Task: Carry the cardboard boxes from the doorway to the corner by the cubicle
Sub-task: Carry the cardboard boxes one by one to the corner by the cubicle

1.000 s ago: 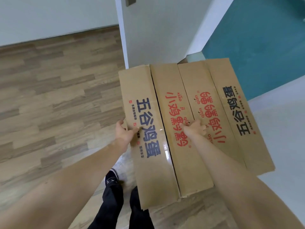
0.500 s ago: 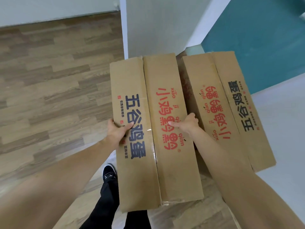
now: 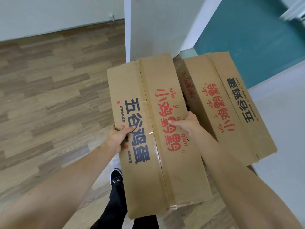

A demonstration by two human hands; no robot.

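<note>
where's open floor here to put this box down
Bare wood floor lies left of the held box, bordered by the wall and white door. Right is crowded: the second box sits close beside the right hand.

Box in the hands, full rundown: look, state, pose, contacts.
The held box is long brown cardboard, with dark blue print on its left flap and red print on its right. Clear tape runs along the centre seam. It is lifted above the floor. The left hand grips its left edge, the right hand its right edge. A second box sits separately alongside.
</note>
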